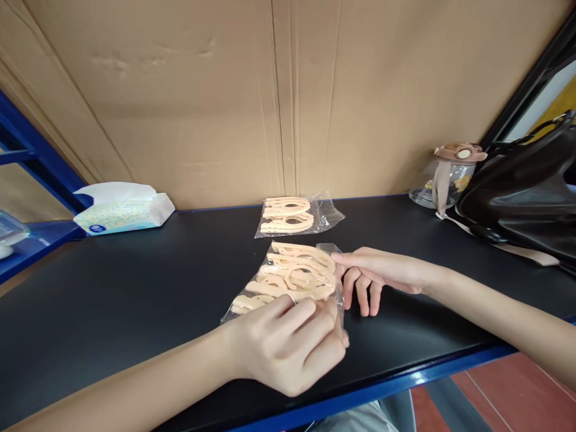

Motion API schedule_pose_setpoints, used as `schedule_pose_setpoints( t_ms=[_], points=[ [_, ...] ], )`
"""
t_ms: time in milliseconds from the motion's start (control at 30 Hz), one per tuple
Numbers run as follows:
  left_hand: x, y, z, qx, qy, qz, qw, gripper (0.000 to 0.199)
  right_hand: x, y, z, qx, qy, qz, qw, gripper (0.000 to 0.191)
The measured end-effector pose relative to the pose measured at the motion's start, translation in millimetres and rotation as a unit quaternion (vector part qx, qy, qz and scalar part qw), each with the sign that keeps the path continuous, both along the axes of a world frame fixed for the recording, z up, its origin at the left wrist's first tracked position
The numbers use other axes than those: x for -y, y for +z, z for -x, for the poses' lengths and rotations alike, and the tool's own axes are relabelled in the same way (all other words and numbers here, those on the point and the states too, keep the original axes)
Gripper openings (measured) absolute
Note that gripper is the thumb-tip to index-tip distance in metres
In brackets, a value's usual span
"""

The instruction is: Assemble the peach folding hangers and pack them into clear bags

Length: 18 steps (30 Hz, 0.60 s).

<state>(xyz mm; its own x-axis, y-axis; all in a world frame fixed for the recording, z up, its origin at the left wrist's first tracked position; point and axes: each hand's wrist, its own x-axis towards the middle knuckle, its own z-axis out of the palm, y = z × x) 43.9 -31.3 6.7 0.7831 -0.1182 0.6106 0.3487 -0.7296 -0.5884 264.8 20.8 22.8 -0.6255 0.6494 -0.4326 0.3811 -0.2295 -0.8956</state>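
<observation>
Grips a clear bag of beige folding hangers (299, 277) over the black tabletop (135, 300) in the curled-closed left hand (292, 348); touches its right edge with the half-open right hand (375, 273), pinch impossible to tell. Seems partway through, with 1 hanger packet (288, 228) lying flat beyond and the held bag not yet released.

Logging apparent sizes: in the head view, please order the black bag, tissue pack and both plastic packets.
1. Black bag, cropped at right
2. Nearer plastic packet, partly covered
3. Tissue pack, farther plastic packet: too alike to rank
</observation>
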Motion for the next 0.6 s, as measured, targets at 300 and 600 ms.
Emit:
schedule_pose_setpoints(
  t_ms=[300,600],
  points=[
    [-1,5.9,-10,-0.015,-0.065,-0.022,0.998,0.023,2,-2.2,0,-0.011,0.001,-0.002,1.0,0.062],
    [6,27.0,-15,0.012,-0.069,-0.039,0.997,0.024,7,1.7,-4,0.025,0.031,-0.01,0.999,0.065]
  ],
)
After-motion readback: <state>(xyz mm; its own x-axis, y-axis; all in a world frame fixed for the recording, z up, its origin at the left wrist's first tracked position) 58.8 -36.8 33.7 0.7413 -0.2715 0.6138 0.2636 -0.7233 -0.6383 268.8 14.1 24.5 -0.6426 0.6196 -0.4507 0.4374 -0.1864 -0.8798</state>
